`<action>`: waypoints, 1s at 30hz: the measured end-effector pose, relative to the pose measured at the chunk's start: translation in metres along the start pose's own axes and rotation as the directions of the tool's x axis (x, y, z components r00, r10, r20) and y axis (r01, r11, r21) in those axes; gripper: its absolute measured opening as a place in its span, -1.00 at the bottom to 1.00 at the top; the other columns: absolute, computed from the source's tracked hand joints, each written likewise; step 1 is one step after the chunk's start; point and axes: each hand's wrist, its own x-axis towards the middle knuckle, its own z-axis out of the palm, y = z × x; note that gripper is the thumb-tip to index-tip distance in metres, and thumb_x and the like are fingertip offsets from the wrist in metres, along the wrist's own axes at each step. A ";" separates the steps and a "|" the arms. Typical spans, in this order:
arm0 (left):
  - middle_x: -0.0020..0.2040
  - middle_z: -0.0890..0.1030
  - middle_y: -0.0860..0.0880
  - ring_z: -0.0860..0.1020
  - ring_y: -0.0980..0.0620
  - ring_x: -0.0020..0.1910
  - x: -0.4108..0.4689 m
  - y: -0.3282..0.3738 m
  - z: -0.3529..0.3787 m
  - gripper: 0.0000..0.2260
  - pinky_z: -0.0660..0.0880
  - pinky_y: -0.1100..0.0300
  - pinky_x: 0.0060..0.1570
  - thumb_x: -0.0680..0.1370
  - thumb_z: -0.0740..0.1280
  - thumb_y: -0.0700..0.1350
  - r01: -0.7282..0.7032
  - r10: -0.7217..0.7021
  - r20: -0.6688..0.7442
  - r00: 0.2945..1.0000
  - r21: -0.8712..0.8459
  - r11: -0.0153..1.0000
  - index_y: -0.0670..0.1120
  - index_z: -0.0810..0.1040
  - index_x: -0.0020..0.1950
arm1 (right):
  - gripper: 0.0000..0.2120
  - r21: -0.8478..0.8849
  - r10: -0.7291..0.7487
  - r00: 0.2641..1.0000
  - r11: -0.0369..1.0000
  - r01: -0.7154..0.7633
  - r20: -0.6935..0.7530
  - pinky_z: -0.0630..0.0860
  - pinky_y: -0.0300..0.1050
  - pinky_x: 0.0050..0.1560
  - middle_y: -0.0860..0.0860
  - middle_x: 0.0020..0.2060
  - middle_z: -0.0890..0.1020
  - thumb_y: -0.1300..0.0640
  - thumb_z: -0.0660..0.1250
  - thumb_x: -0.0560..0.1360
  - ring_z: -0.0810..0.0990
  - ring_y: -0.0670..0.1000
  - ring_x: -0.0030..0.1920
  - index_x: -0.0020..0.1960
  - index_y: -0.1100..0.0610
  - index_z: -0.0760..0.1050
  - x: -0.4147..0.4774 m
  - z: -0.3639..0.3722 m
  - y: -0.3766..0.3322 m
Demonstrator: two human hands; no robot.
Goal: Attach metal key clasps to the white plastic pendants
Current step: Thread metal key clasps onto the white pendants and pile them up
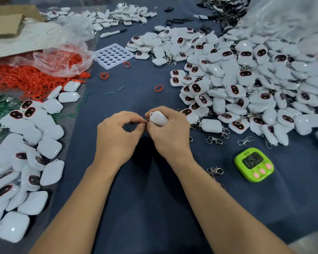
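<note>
Head view, looking down at the dark blue counter [154,208]. Saw two bare hands close together in the middle, just above it. Gripped one white pendant [157,119] in the right hand [170,132], fingers curled round it, little loop end pointing to the left. Pinched something tiny at that loop with the left hand [117,132], thumb and finger tips pressed together (too small to tell if a ring or part of a clasp). Looked like the joining step for this one, not finished yet.

Guessed lots were done: a big heap [246,85] of pendants on the right side, many with shiny clasps hanging off. Found a smaller heap [26,143] on the left side with no clasps to see, so probably plenty left to do. Spotted a few loose clasps [214,140] lying by the big heap, ready to pick up, and a green timer [253,165] near them. Noticed a pile of orange rings [35,79] far off to the left, too.
</note>
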 end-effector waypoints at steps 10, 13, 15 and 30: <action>-0.08 0.66 0.07 0.55 -0.06 -0.16 -0.007 0.000 0.008 -0.86 0.50 0.00 -0.05 0.57 0.33 -0.22 -0.123 0.110 0.067 0.992 0.236 0.964 0.00 0.63 -0.01 | -0.80 -0.063 -0.112 0.990 0.992 0.107 -0.084 0.52 -0.38 -0.13 -0.18 -0.29 0.68 0.32 0.48 0.37 0.63 -0.19 -0.20 -0.15 0.03 0.65 -0.010 -0.004 -0.003; -0.12 0.68 0.00 0.50 -0.04 -0.25 -0.010 0.002 0.008 -0.87 0.43 0.01 -0.09 0.55 0.35 -0.26 -0.204 0.205 0.029 0.978 0.313 0.928 -0.06 0.64 -0.06 | -0.82 -0.096 -0.117 0.990 0.989 0.109 -0.080 0.41 -0.50 -0.18 -0.20 -0.32 0.64 0.31 0.47 0.38 0.60 -0.25 -0.20 -0.15 0.04 0.65 -0.013 -0.004 0.000; -0.11 0.67 0.01 0.48 0.00 -0.23 -0.012 0.003 0.007 -0.89 0.32 0.11 -0.06 0.54 0.36 -0.26 -0.244 0.257 0.009 0.966 0.341 0.908 -0.07 0.64 -0.08 | -0.81 -0.087 -0.100 0.992 0.992 0.093 -0.074 0.42 -0.49 -0.19 -0.21 -0.34 0.64 0.31 0.46 0.37 0.59 -0.26 -0.22 -0.17 0.03 0.64 -0.014 -0.004 0.000; -0.23 0.70 0.15 0.64 0.14 -0.23 -0.003 -0.008 0.000 -0.81 0.56 0.26 -0.14 0.49 0.48 -0.18 0.068 -0.050 0.090 0.995 -0.210 0.975 0.14 0.69 -0.20 | -0.83 0.062 -0.017 1.000 0.998 0.017 0.008 0.62 -0.16 -0.13 -0.11 -0.25 0.72 0.28 0.51 0.35 0.67 -0.13 -0.21 -0.19 0.02 0.67 -0.007 -0.008 0.007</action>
